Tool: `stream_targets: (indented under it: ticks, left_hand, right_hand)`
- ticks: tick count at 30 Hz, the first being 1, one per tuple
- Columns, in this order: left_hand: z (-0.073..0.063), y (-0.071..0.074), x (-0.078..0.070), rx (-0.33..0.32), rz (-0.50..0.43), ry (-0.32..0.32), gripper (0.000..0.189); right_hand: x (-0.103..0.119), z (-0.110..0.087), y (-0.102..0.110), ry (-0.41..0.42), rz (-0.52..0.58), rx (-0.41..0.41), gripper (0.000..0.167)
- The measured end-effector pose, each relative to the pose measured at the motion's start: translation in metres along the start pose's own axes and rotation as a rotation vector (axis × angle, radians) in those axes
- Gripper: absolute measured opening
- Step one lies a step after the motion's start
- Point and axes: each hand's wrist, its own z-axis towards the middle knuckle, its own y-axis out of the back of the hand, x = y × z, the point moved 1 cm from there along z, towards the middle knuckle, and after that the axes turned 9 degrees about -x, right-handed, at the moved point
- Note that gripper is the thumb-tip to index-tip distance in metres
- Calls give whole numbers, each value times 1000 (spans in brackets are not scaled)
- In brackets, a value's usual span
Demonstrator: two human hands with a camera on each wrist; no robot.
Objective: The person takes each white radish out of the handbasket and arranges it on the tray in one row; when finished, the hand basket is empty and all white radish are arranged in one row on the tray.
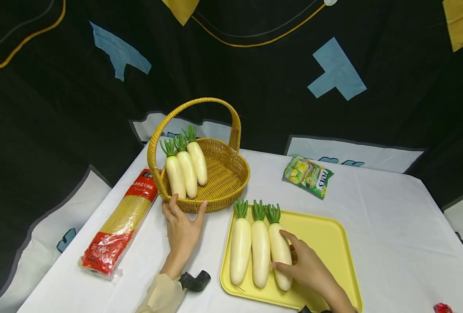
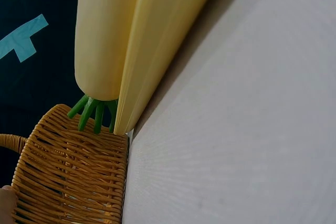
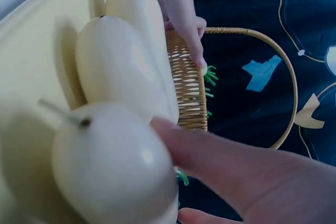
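Three white radishes lie side by side on a yellow tray (image 1: 321, 234), green tops pointing away. My right hand (image 1: 309, 266) has its thumb and fingers around the rightmost white radish (image 1: 279, 245), which still rests among the others; its tip shows close up in the right wrist view. With thumb and fingers at the near rim, my left hand (image 1: 183, 228) holds the wicker basket (image 1: 221, 171). Inside the basket, several more radishes (image 1: 186, 171) lean together on the left. The left wrist view shows the basket's woven side (image 2: 79, 171) and two radishes' lower lengths up close.
A red and yellow pack of noodles (image 1: 118, 224) lies left of the basket. Behind the tray is a green snack bag (image 1: 308, 176). The white-covered table (image 1: 396, 226) ends at a dark curtain (image 1: 263, 87). A small red object (image 1: 443, 308) sits at the lower right.
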Motion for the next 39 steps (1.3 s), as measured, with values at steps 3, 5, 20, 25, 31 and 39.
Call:
stream_targets:
  ticks: [3, 5, 20, 25, 31, 39]
  left_hand:
    - [0, -1, -1, 11, 0, 4, 86]
    - [0, -2, -1, 18, 1, 5, 86]
    - [0, -8, -8, 39, -8, -22, 87]
    - [-1, -10, -10, 47, 0, -20, 87]
    - [1, -5, -10, 60, 4, 8, 89]
    - [1, 2, -2, 42, 23, 9, 88]
  right_hand:
    - [-1, -1, -2, -7, -39, -23, 85]
    - [-1, -3, -3, -5, -59, -38, 85]
    - [-1, -10, -1, 12, -164, -84, 84]
    - [0, -5, 3, 27, -172, -105, 81]
    - [8, 15, 11, 121, -140, -162, 79]
    - [43, 60, 16, 360, 9, -266, 65]
